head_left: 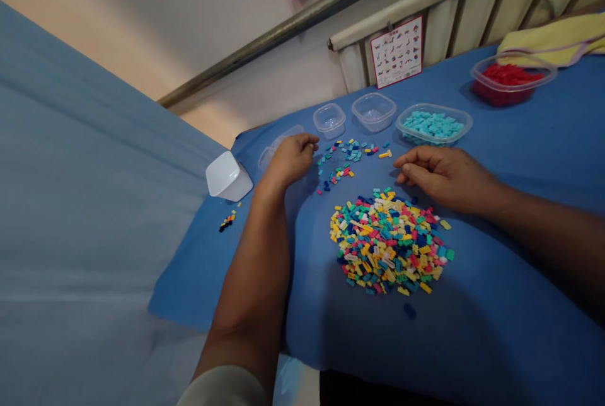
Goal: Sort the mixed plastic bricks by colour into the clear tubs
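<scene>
At the left of the scattered small building bricks [352, 152], my left hand [295, 157] hovers with its fingers curled together near a clear lid-like plastic piece [269, 155]. Whether a brick sits between those fingertips is hidden. My right hand [447, 178] is over the right side of the blue cloth, fingers stretched toward the left and nothing visible in them. Just below it lies a large pile of multicoloured bricks [387, 242] in yellow, teal, pink, green, white and dark blue. One pale yellow brick [386, 154] lies left of the right fingertips.
Behind the bricks stand two clear tubs [329, 121], a tub of turquoise pieces [433, 125] and a tub of red pieces [513, 81]. A white container [229, 177] is at the left, with a few bricks [229, 220] below it. A picture card [397, 52] leans at the back.
</scene>
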`<state>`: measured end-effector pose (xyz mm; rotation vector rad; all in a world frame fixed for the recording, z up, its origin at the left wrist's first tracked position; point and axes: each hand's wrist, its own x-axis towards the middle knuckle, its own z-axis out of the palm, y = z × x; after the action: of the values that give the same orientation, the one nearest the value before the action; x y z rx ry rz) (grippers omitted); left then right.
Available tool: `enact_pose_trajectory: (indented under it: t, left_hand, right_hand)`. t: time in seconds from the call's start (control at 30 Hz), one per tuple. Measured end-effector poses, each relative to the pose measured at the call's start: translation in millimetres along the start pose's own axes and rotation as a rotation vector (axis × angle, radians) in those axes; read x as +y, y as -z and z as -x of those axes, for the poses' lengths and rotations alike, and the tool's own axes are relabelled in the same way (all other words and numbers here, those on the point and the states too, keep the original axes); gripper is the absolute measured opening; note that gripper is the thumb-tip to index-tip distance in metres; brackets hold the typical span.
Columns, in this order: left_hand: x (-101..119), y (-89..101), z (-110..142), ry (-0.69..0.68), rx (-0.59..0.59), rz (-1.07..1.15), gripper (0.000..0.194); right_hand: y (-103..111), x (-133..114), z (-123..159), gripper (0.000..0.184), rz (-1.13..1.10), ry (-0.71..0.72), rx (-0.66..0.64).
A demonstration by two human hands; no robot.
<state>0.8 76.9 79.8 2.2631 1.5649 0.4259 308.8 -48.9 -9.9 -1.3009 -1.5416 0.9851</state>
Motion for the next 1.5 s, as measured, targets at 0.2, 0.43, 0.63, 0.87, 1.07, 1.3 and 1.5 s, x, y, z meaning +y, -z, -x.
enact_pose_trajectory:
  t: [0.2, 0.43, 0.63, 0.87, 1.07, 1.3, 1.5]
  left_hand:
    - [0, -15.6, -3, 0.041, -0.11, -0.092, 0.047]
    - [0, -26.1, -9, 0.075, -0.062, 0.273, 0.048]
    - [-4, -29.9, -15, -0.071, 0.049, 0.091, 0.053]
    - [0, -38.9, -17, -0.077, -0.055, 0.025, 0.052]
    - [-1, -29.5, -15, -0.022, 0.025, 0.177, 0.046]
    - [12, -28.4, -7, -0.033, -0.125, 0.063, 0.042]
    - [20, -22.1, -2, -0.121, -0.207, 0.106, 0.036]
  right_hand:
    - [1, -1, 0, 0.023, 0.028, -0.014, -0.011]
    - [0, -3, 0, 0.024, 0.009, -0.026, -0.011]
    - [1, -4, 0, 0.023, 0.008, -0.018, -0.012]
    - [0, -2, 0, 0.023, 0.008, -0.003, -0.012]
    - [1, 0, -1, 0.023, 0.031, 0.002, -0.014]
    - [0, -3, 0, 0.026, 0.03, 0.001, -0.006]
    - [0, -4, 0, 0.022, 0.022, -0.006, -0.012]
